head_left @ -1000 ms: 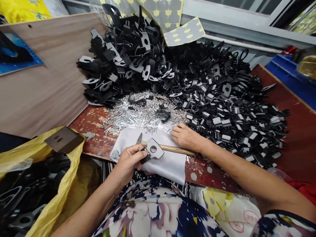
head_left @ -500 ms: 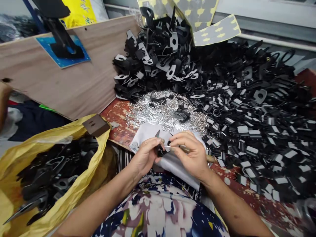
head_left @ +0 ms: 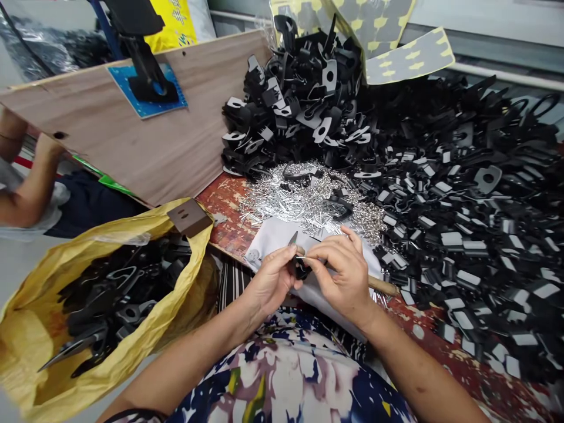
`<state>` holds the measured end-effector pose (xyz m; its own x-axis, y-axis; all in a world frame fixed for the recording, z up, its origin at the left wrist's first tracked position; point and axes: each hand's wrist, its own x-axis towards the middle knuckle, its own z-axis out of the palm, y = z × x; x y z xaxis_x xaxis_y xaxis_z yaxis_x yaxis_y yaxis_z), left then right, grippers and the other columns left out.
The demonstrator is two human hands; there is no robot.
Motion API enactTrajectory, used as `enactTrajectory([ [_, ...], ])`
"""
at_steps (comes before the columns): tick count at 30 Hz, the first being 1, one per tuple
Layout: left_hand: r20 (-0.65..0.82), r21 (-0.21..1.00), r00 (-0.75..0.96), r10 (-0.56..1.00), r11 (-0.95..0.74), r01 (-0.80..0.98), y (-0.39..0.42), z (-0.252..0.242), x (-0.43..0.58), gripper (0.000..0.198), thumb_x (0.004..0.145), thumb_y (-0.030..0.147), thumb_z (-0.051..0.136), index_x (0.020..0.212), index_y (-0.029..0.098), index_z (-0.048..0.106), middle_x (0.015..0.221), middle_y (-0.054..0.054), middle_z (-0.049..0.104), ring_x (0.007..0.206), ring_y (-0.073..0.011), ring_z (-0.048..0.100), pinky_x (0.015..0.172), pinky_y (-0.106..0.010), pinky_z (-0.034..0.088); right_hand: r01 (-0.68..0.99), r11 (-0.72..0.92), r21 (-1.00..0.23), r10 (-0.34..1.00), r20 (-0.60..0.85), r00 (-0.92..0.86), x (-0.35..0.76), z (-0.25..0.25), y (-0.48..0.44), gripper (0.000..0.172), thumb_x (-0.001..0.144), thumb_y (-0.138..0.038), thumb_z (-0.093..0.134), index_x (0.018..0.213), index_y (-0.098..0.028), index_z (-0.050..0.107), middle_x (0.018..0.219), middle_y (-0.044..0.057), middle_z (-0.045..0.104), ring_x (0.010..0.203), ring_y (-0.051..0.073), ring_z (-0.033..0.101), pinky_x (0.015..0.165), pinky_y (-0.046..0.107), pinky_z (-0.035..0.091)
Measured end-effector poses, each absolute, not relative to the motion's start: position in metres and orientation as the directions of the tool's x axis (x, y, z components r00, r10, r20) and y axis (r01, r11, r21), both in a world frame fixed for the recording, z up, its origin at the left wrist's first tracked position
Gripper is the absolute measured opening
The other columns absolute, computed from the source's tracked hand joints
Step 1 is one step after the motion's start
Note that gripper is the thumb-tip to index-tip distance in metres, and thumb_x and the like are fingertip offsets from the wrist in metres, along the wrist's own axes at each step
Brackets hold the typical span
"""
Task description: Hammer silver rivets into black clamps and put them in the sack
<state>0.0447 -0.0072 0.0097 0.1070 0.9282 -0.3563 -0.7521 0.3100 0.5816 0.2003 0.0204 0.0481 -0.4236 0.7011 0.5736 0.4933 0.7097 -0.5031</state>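
My left hand [head_left: 272, 277] is closed around a small black plastic part [head_left: 302, 268], mostly covered by the fingers. A pointed dark grey tip [head_left: 293, 237] sticks up by its thumb. Between thumb and forefinger, my right hand [head_left: 346, 273] pinches a thin metal pin [head_left: 303, 257], its end at the black part; whether it is inside I cannot tell. Both hands are above a light grey sheet [head_left: 264, 238]. From under my right hand a wooden handle [head_left: 382, 286] sticks out. Just beyond lies a heap of silvery pins [head_left: 286, 200].
Black plastic parts with grey pads [head_left: 467, 247] are heaped on the right, more clip-like parts [head_left: 324, 129] at the back. A yellow sack [head_left: 176, 299] of black pieces stands left, a brown block [head_left: 189, 217] on its rim. Behind a wooden board [head_left: 198, 106] shows another person's arm [head_left: 33, 188].
The view has swung left, so everything sits further right and more of the other person's arm shows. My right hand has brought the pin closer to the black part.
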Motion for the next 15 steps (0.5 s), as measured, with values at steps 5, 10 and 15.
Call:
enactTrajectory([
  [5, -0.373, 0.557, 0.113, 0.921, 0.320, -0.766, -0.008, 0.011, 0.045, 0.031, 0.075, 0.039, 0.087, 0.084, 0.013, 0.073, 0.079, -0.002, 0.061, 0.064, -0.0114, 0.054, 0.042, -0.019, 0.044, 0.483, 0.706, -0.517, 0.705, 0.574, -0.416, 0.200, 0.049, 0.021, 0.015, 0.094, -0.020, 0.062, 0.087, -0.031, 0.067, 0.083, -0.005, 0.075, 0.084, 0.022, 0.068, 0.118, 0.056, 0.029],
  [10, -0.322, 0.608, 0.052, 0.945, 0.249, -0.754, -0.009, 0.005, 0.053, 0.030, 0.075, 0.038, 0.086, 0.080, 0.014, 0.069, 0.072, 0.001, 0.058, 0.060, -0.0104, 0.053, 0.046, -0.020, 0.045, 0.530, 0.826, -0.191, 0.515, 0.636, -0.575, 0.196, 0.044, 0.016, 0.022, 0.093, -0.014, 0.058, 0.098, -0.032, 0.069, 0.092, -0.003, 0.078, 0.086, 0.022, 0.069, 0.121, 0.054, 0.023],
  [15, -0.353, 0.652, 0.025, 0.935, 0.265, -0.711, -0.011, 0.006, 0.055, 0.037, 0.070, 0.044, 0.086, 0.073, 0.015, 0.062, 0.066, 0.003, 0.054, 0.051, -0.0085, 0.049, 0.044, -0.020, 0.040, 0.535, 0.835, -0.128, 0.478, 0.651, -0.590, 0.198, 0.044, 0.016, 0.014, 0.092, -0.011, 0.062, 0.086, -0.023, 0.065, 0.081, -0.004, 0.075, 0.079, 0.017, 0.070, 0.116, 0.052, 0.031],
])
